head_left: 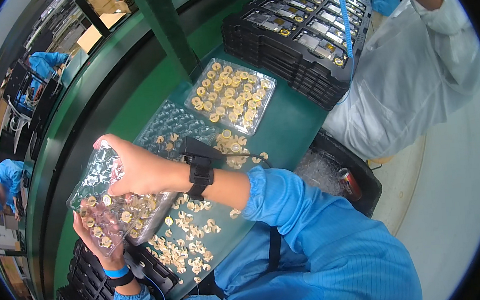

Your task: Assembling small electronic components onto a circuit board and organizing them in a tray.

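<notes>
A clear plastic blister tray (86, 186) is held tilted at the left of the green mat, with small round yellow-and-cream pieces in its lower pockets. My right hand (141, 167) grips its upper edge, thumb and fingers closed on the plastic. From below and left, my left hand (91, 244) supports the same tray, partly seen through it. Another clear tray (162, 205) with similar pieces lies just beneath and to the right; where the two overlap is hard to separate. Many loose cream C-shaped pieces (175, 253) are scattered on the mat near my forearms.
A filled clear tray (272, 84) lies farther back, beside a mostly bare clear tray (171, 116). Stacked black trays (283, 60) hold electronic modules. A black bin (372, 192) contains clear plastic and a can (349, 183). A person in pale clothing (400, 84) sits at right.
</notes>
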`<state>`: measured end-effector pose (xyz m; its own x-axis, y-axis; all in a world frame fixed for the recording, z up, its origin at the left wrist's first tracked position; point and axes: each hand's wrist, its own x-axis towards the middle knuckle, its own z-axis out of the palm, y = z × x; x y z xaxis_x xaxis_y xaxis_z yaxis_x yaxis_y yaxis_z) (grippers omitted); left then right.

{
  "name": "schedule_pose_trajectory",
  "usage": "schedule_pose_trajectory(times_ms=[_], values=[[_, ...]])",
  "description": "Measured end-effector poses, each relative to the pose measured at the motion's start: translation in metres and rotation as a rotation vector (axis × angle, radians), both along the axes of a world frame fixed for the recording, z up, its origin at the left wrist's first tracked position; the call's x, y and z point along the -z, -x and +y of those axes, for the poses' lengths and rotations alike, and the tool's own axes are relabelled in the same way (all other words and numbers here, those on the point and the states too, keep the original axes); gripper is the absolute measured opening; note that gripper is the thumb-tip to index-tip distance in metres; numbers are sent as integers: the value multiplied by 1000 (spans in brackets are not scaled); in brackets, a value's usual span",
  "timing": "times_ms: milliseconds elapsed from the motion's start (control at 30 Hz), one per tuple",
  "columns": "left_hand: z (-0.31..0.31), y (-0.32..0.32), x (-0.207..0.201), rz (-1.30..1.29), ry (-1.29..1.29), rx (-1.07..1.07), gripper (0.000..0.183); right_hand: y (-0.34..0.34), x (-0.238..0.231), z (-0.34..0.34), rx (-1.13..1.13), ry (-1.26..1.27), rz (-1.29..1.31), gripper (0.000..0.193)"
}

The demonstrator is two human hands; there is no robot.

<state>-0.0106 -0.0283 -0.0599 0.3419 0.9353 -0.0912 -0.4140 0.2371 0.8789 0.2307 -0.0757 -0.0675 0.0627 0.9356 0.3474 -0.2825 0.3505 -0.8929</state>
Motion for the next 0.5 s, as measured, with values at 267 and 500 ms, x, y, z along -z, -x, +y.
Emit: schedule_pose_trajectory(times_ms=[267, 500], values=[[5, 6, 11, 228, -138, 46, 33, -5, -2, 2, 58, -2, -95, 85], [5, -2, 5, 397, -136, 70, 36, -8, 12, 10, 206, -136, -166, 83]])
